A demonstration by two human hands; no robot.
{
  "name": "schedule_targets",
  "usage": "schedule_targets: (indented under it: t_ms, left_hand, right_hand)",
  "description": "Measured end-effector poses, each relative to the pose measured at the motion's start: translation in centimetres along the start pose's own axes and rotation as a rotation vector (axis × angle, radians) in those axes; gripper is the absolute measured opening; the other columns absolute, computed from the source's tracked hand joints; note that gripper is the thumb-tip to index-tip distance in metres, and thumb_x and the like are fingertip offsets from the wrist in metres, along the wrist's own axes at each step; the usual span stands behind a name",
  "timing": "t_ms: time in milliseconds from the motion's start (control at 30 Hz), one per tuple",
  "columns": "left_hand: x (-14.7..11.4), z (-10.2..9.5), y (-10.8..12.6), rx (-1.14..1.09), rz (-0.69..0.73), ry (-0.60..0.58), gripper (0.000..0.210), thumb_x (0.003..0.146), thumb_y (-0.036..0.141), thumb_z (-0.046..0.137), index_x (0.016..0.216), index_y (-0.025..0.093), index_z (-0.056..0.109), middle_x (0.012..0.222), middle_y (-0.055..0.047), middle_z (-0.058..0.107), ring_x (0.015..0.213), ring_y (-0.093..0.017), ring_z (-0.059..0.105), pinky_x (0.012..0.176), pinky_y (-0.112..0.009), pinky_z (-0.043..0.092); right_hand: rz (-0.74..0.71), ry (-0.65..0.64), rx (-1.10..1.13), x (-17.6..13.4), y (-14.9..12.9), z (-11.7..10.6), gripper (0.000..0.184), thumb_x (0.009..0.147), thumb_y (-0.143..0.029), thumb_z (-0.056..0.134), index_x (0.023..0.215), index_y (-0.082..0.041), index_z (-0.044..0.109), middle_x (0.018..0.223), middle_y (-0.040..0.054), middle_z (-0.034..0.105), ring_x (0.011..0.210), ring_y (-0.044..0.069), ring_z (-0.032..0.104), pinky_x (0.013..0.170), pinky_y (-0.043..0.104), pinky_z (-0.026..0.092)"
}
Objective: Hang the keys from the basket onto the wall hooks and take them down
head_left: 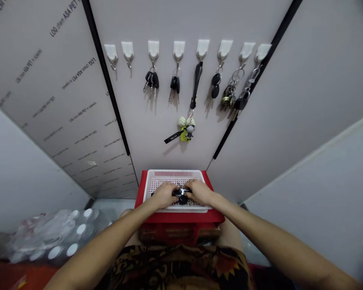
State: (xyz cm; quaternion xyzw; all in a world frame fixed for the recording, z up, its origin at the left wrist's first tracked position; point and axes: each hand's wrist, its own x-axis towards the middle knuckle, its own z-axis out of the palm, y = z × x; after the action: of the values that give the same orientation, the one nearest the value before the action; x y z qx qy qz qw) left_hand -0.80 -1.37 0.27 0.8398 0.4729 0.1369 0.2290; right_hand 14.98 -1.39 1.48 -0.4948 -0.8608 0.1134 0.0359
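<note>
Both hands are low over a white perforated plastic basket (175, 177) on a red surface. Between them is a bunch of black-headed keys (183, 199) with shiny metal parts. My left hand (165, 195) closes its fingers on the bunch from the left. From the right, my right hand (200, 191) grips it with thumb and fingers closed. Part of the bunch is hidden behind the fingers. Small dark items show in the basket beside my left hand, too covered to name.
Ahead, white adhesive hooks (178, 47) line a pale panel. Several carry key bunches (152, 79); one holds a black strap (196, 85) with a figurine charm (190, 129). Wrapped plastic bottles (81, 229) stand at lower left. A red stool or table (181, 218) supports the basket.
</note>
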Motion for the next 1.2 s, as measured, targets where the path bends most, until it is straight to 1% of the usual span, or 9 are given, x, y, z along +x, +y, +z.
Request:
schedule_targets:
  t_ms: [133, 233, 400, 467, 567, 667, 967, 1100, 1200]
  left_hand:
    - [0.1, 0.2, 0.1, 0.055, -0.056, -0.001, 0.026, 0.054, 0.016, 0.048, 0.078, 0.021, 0.056, 0.075, -0.003, 0.058, 0.073, -0.017, 0.05, 0.062, -0.024, 0.036]
    - [0.1, -0.3, -0.4, 0.025, -0.104, 0.011, 0.027, 0.055, 0.012, 0.042, 0.076, 0.019, 0.057, 0.066, -0.002, 0.059, 0.064, -0.014, 0.05, 0.057, -0.022, 0.035]
    - [0.2, -1.5, -1.1, -0.209, -0.145, 0.017, 0.021, 0.061, 0.02, 0.039, 0.063, 0.016, 0.06, 0.053, 0.0, 0.056, 0.05, -0.01, 0.047, 0.049, -0.018, 0.033]
    - [0.3, -2.0, -1.2, -0.3, -0.154, 0.06, 0.022, 0.061, 0.023, 0.04, 0.063, 0.015, 0.06, 0.052, 0.001, 0.056, 0.05, -0.009, 0.046, 0.048, -0.018, 0.033]
    - [0.3, -2.8, -1.0, -0.39, -0.141, 0.103, 0.021, 0.061, 0.023, 0.041, 0.062, 0.014, 0.06, 0.051, 0.002, 0.055, 0.05, -0.009, 0.046, 0.048, -0.018, 0.033]
    - [0.1, -3.9, -0.7, -0.44, -0.131, 0.143, 0.021, 0.061, 0.024, 0.042, 0.062, 0.014, 0.06, 0.054, 0.002, 0.056, 0.051, -0.009, 0.046, 0.05, -0.018, 0.034]
    - [-0.5, -7.4, -0.9, -0.54, -0.15, 0.315, 0.019, 0.06, 0.025, 0.045, 0.066, 0.015, 0.06, 0.065, 0.0, 0.06, 0.061, -0.011, 0.05, 0.058, -0.019, 0.037]
    - [-0.7, -8.5, -1.1, -0.63, -0.181, 0.392, 0.019, 0.06, 0.026, 0.046, 0.066, 0.014, 0.06, 0.059, 0.0, 0.058, 0.054, -0.009, 0.048, 0.052, -0.019, 0.036]
    - [-0.9, -9.1, -1.3, -0.711, -0.197, 0.436, 0.019, 0.058, 0.026, 0.048, 0.067, 0.013, 0.06, 0.054, 0.002, 0.055, 0.05, -0.008, 0.045, 0.049, -0.018, 0.034]
  right_hand:
    - [0.008, 0.045, 0.071, 0.5, -0.1, 0.2, 0.012, 0.06, -0.015, 0.045, 0.065, -0.016, 0.055, 0.068, 0.0041, 0.055, 0.068, 0.013, 0.046, 0.063, 0.022, 0.032]
    - [0.051, 0.054, 0.183, 0.8, 0.2, 0.1, 0.015, 0.057, -0.01, 0.041, 0.061, -0.015, 0.054, 0.06, 0.0006, 0.053, 0.057, 0.009, 0.044, 0.055, 0.019, 0.032]
    - [0.094, 0.033, 0.354, 1.0, 0.2, -0.5, 0.02, 0.057, -0.01, 0.037, 0.063, -0.014, 0.055, 0.05, -0.0024, 0.048, 0.046, 0.006, 0.039, 0.047, 0.016, 0.03]
    - [0.087, 0.04, 0.388, 1.0, -0.1, -0.6, 0.021, 0.057, -0.01, 0.037, 0.066, -0.014, 0.055, 0.049, -0.0033, 0.047, 0.045, 0.006, 0.038, 0.046, 0.016, 0.029]
    - [0.06, 0.067, 0.423, 1.2, -0.6, -0.5, 0.019, 0.057, -0.011, 0.036, 0.06, -0.014, 0.054, 0.047, -0.0039, 0.044, 0.045, 0.006, 0.037, 0.045, 0.016, 0.028]
    - [0.092, 0.114, 0.503, 1.8, -0.8, -0.7, 0.018, 0.059, -0.012, 0.035, 0.06, -0.014, 0.054, 0.047, -0.0037, 0.045, 0.044, 0.006, 0.036, 0.044, 0.016, 0.029]
    - [0.021, 0.075, 0.79, 3.2, -2.4, -2.4, 0.018, 0.062, -0.013, 0.037, 0.069, -0.013, 0.053, 0.063, -0.0001, 0.053, 0.057, 0.009, 0.045, 0.056, 0.021, 0.036]
    - [-0.041, 0.095, 1.0, 3.8, -3.1, -2.1, 0.023, 0.059, -0.009, 0.041, 0.081, -0.014, 0.046, 0.072, 0.0006, 0.052, 0.066, 0.009, 0.047, 0.064, 0.022, 0.036]
    - [-0.089, 0.079, 1.157, 4.3, -3.9, -2.0, 0.022, 0.061, -0.012, 0.044, 0.083, -0.015, 0.043, 0.076, 0.0009, 0.052, 0.072, 0.009, 0.047, 0.069, 0.023, 0.035]
